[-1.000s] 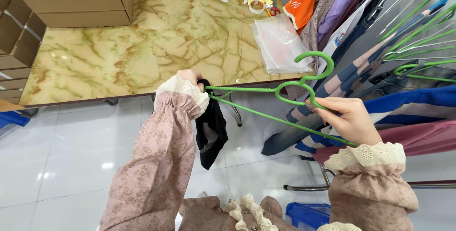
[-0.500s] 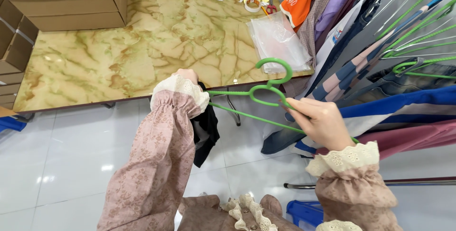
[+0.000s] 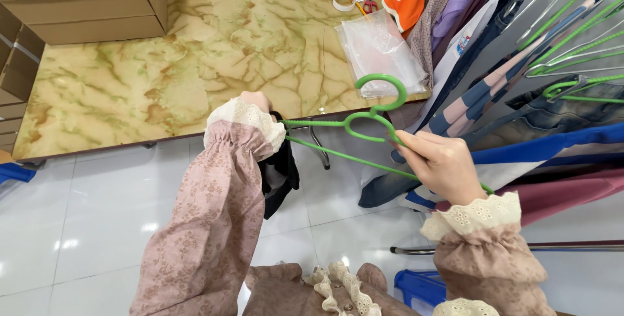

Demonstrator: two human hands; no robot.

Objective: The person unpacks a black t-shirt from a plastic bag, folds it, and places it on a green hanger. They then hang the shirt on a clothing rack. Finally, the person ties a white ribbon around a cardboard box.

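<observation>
The right hand (image 3: 442, 163) pinches the green hanger (image 3: 364, 121) just below its hook, at about 3 o'clock from centre. The left hand (image 3: 255, 101), mostly hidden by its sleeve, grips a black garment (image 3: 279, 176) at the hanger's far end; its fingers cannot be seen, over the marble table (image 3: 162, 69) edge

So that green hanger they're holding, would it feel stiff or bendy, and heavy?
The green hanger looks like thin plastic rod, so probably light and a little springy rather than rigid. The right hand steadies it with the fingers alone, suggesting little weight. The black garment at the left hand hangs limp, so it may drag that end down.
</observation>
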